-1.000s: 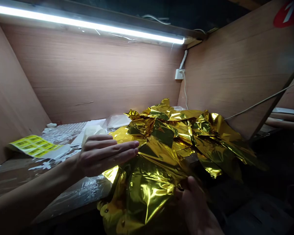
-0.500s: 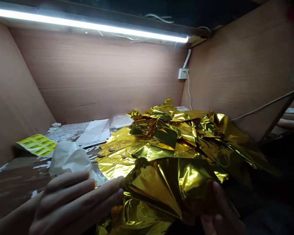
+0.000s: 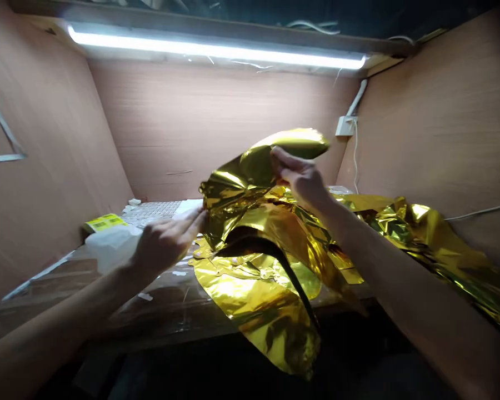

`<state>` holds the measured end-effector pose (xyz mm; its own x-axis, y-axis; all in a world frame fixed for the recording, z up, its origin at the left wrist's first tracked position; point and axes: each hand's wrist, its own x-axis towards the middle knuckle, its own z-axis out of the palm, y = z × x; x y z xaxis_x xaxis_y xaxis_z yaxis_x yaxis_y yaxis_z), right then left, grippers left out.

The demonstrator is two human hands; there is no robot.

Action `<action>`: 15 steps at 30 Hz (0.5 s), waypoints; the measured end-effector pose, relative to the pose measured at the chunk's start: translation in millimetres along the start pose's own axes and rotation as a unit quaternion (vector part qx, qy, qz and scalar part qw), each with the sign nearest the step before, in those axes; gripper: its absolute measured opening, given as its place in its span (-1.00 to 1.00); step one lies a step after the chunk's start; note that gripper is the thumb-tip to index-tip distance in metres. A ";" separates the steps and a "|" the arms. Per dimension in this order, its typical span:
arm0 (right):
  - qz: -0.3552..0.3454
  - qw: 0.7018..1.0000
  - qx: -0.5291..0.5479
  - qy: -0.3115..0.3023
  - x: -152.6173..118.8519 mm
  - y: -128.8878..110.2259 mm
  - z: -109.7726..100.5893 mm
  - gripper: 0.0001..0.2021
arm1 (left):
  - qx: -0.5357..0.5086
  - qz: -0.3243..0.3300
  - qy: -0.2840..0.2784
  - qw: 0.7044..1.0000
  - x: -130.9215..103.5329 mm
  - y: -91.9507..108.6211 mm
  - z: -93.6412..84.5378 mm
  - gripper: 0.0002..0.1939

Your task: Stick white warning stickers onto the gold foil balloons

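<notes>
A shiny gold foil balloon [image 3: 250, 164] is raised in front of me, rounded and smooth at its upper right end, creased at its left. My right hand [image 3: 302, 175] grips its right part, fingers closed on the foil. At the creased left edge, my left hand [image 3: 166, 239] pinches the foil; its thumb is hidden. More gold foil hangs below both hands, and a long flat piece [image 3: 270, 333] droops over the table's front edge. Further gold foil [image 3: 425, 228] lies heaped behind and under my right forearm.
Left of the foil lie a crumpled white plastic bag [image 3: 112, 244] and a yellow sticker sheet [image 3: 106, 222]. White paper [image 3: 187, 206] lies behind my left hand. Wooden panels [image 3: 225, 122] enclose the table [image 3: 158, 311] on three sides. A white socket [image 3: 345, 125] with a cord is on the right.
My hands have come up and forward, lifting the gold foil balloon off the front of the heap. My right hand now holds it higher. The view has shifted left.
</notes>
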<state>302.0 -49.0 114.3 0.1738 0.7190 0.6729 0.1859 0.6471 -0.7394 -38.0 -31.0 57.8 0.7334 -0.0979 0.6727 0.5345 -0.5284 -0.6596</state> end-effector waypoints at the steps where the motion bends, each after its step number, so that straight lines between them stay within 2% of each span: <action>1: 0.037 0.999 0.009 -0.011 7.9 11.9 9.8 -0.53 | -0.004 0.010 -0.044 0.999 -3.6 4.8 5.3 -0.59; 3: 0.204 0.978 0.036 -0.015 6.1 39.1 23.8 -0.48 | -0.025 0.043 -0.139 0.989 -11.0 14.6 11.4 -0.58; 5: 0.277 0.960 0.040 -0.018 -9.6 63.1 29.9 -0.43 | -0.040 0.075 -0.204 0.975 -18.0 21.1 12.7 -0.58; 7: 0.301 0.952 0.044 -0.029 -28.4 77.7 29.5 -0.42 | -0.045 0.105 -0.229 0.967 -24.9 22.9 11.5 -0.61; 11: 0.330 0.938 0.092 -0.045 -51.7 75.8 23.6 -0.43 | -0.050 0.119 -0.221 0.967 -36.9 17.5 6.4 -0.61; 13: 0.329 0.937 0.112 -0.026 -53.6 64.2 22.4 -0.43 | -0.051 0.110 -0.190 0.974 -39.4 12.7 2.0 -0.57; 15: 0.297 0.947 0.121 -0.001 -52.0 48.1 21.5 -0.45 | -0.046 0.098 -0.149 0.983 -38.8 7.9 -4.8 -0.52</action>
<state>281.1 -49.9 43.3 0.1759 0.9750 0.1361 -0.1714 0.1665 -0.9710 -64.2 -35.4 28.1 0.9162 0.0380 0.3989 0.3405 -0.5988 -0.7250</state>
